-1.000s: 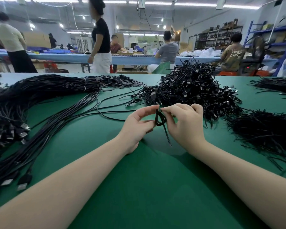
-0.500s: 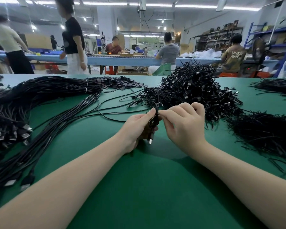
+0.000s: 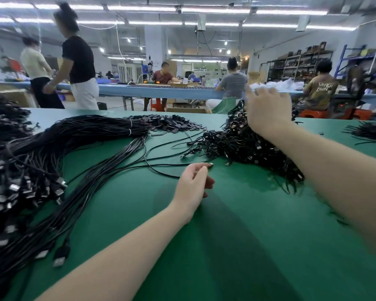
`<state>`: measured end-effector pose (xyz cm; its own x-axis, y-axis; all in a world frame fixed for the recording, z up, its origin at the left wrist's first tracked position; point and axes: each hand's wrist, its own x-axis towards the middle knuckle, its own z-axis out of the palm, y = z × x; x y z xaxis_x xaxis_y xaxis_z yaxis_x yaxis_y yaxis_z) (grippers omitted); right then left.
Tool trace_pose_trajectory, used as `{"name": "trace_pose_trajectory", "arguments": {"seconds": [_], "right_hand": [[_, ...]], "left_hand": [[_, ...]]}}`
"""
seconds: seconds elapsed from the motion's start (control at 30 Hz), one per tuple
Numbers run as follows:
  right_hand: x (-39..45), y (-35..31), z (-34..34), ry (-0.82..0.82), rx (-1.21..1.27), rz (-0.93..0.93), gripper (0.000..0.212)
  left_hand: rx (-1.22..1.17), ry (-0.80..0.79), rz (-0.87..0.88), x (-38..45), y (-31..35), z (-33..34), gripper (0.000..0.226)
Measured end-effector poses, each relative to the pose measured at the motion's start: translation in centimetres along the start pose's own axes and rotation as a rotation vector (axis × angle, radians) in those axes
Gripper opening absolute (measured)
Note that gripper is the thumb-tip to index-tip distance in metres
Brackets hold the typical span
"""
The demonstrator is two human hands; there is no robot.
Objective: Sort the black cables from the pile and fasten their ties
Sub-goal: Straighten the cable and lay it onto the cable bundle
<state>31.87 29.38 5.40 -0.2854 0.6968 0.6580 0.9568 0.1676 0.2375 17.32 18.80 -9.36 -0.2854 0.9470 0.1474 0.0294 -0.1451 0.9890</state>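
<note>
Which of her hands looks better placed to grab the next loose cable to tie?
Probably the left hand: it hovers low over the green table, fingers half curled, right beside a loose cable. The right hand is raised, open and blurred above the tangled pile.

Single head-worn view, looking forward and down (wide-angle), close over the green table (image 3: 237, 246), workshop beyond

Matt green mat, black plastic-sheathed cables, bright metal plug tips.

Flat green table covering (image 3: 237, 246): smooth, matt, soft sheen under strip lights. Long black cables (image 3: 96, 135): smooth plastic jacket, slight gloss, bound with thin white ties (image 3: 130, 126). Silvery metal plug ends (image 3: 61, 181) shiny. Tangled heap of coiled black cables (image 3: 243, 142): same glossy plastic. Small flat black tabs (image 3: 174, 124) look matt.
</note>
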Motion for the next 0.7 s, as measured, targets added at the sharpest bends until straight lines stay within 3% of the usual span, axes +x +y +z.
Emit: {"name": "trace_pose_trajectory", "arguments": {"seconds": [0.07,0.13,0.3,0.4,0.47,0.53,0.6,0.7], "right_hand": [[0.9,-0.3,0.4,-0.348,0.080,0.166,0.068],[-0.9,-2.4,1.6,-0.457,0.121,0.026,0.054],[-11.2,-6.6,5.5,-0.565,0.400,-0.050,0.043],[-14.1,-6.4,6.9,-0.436,0.551,0.035,0.034],[-14.2,-6.3,7.0,-0.401,0.570,0.027,0.031],[-14.1,-6.4,6.9,-0.394,0.557,0.010,0.031],[-14.1,-6.5,6.8,-0.393,0.564,0.014,0.031],[-14.3,-6.4,6.7,-0.390,0.579,0.019,0.031]], "left_hand": [[0.179,0.088,0.108,0.2,0.2,-0.5,0.019],[0.409,0.128,0.144,1.5,1.1,-2.1,0.023],[1.567,0.039,-0.112,3.7,4.9,-10.3,0.041],[1.922,0.014,-0.306,2.3,7.0,-15.2,0.034],[1.968,-0.121,-0.540,1.6,8.1,-17.9,0.031],[1.774,-0.198,-0.788,1.1,8.5,-20.0,0.036],[1.569,-0.174,-0.815,0.6,8.6,-21.5,0.035],[1.463,-0.164,-0.789,-0.4,8.8,-22.5,0.028]]}}
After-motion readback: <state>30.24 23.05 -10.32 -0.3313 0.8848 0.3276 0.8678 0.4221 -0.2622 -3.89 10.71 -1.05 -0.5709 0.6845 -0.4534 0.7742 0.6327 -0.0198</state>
